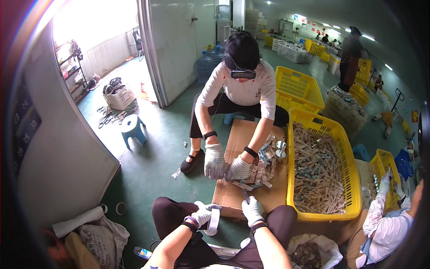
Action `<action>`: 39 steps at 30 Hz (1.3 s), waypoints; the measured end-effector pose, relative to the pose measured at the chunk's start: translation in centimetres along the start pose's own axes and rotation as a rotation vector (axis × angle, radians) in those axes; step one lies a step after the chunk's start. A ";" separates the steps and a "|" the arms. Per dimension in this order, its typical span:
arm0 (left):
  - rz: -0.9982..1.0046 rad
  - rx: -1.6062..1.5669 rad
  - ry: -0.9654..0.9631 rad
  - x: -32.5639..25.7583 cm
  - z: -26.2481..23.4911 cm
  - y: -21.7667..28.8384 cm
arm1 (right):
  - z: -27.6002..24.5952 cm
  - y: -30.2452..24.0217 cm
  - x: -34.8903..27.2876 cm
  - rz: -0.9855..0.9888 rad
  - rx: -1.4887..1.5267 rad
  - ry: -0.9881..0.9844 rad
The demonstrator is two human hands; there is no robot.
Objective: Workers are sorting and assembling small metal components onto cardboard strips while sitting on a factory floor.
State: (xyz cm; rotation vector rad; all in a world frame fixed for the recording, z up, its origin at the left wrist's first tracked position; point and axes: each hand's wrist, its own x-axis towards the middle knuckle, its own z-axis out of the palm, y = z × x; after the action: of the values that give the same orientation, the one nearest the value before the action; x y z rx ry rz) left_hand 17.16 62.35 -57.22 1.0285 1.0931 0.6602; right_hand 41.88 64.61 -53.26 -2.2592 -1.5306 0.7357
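My left hand point(202, 214), in a white knit glove, is closed on a roll of white tape point(213, 224) above my lap. At the near edge of a cardboard box point(233, 199), my gloved right hand point(253, 210) pinches a small flat strip-like piece point(246, 195); its exact kind is unclear. A loose pile of similar beige and bluish pieces point(264, 168) lies on the cardboard. Across from me, a seated person's gloved hands point(226, 168) meet over the box beside the pile.
A yellow crate point(357, 188) full of small pieces stands right of the cardboard. An open white sack point(329, 246) sits by my right knee. A blue stool point(133, 127) and a stuffed sack point(103, 240) are on the left. Another person point(387, 228) works at far right.
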 end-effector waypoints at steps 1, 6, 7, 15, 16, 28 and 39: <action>0.000 -0.001 -0.004 0.1 -0.1 -0.1 | 0.1 0.0 0.0 0.003 -0.002 0.003; 0.021 0.142 0.038 0.2 -0.8 -1.0 | 0.1 -0.7 -0.2 -0.001 0.002 -0.009; 0.016 0.138 0.032 0.2 -0.4 -0.7 | -0.1 -0.5 -0.2 0.006 -0.003 -0.010; -0.001 -0.012 0.007 0.0 0.3 0.6 | 0.6 0.4 0.2 -0.028 0.027 0.023; -0.004 -0.057 -0.011 0.0 0.1 0.6 | 0.7 0.4 0.1 -0.050 0.054 0.037; -0.092 -0.039 0.026 -0.2 0.4 0.9 | 0.8 0.6 0.2 -0.034 0.027 0.021; -0.059 -0.048 0.068 0.4 0.3 0.0 | 0.6 0.1 0.1 -0.030 0.031 0.004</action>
State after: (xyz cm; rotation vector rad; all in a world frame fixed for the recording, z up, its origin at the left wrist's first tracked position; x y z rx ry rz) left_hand 17.53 62.58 -57.33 0.9352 1.1574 0.6747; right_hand 41.66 64.62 -53.85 -2.2093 -1.5367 0.7412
